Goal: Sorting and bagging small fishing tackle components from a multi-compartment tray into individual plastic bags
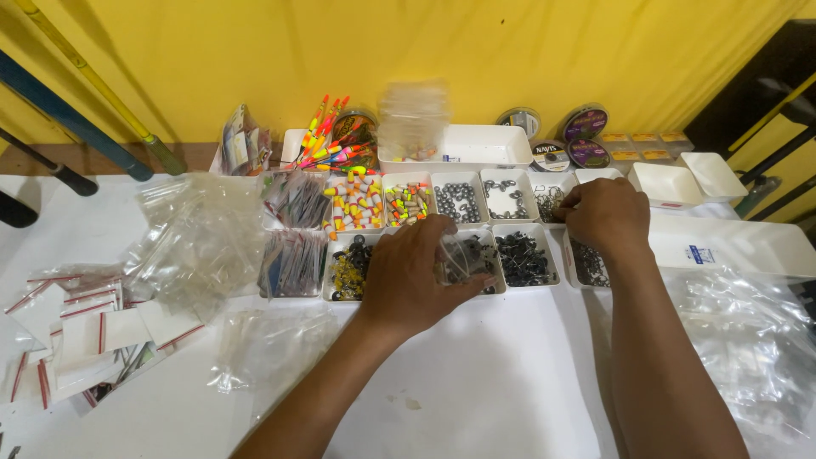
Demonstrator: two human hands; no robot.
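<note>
My left hand (pixel 410 276) rests over the front row of small white trays (pixel 525 225) and pinches a small clear plastic bag (pixel 459 255) above a tray of dark metal pieces. My right hand (pixel 605 214) reaches into a tray (pixel 568 255) of black rings at the right end, with its fingers curled down among them; what they grip is hidden. The back-row trays hold grey sinkers (pixel 459 202), black hooks or rings (pixel 507 198), and orange, yellow and white floats (pixel 361 204).
Loose clear bags (pixel 200 238) and red-striped zip bags (pixel 76 327) lie at the left. More clear bags (pixel 748 340) lie at the right. Empty white trays (pixel 684 180), line spools (pixel 586 140), bright floats (pixel 327 136) and rods (pixel 68 119) stand along the yellow wall.
</note>
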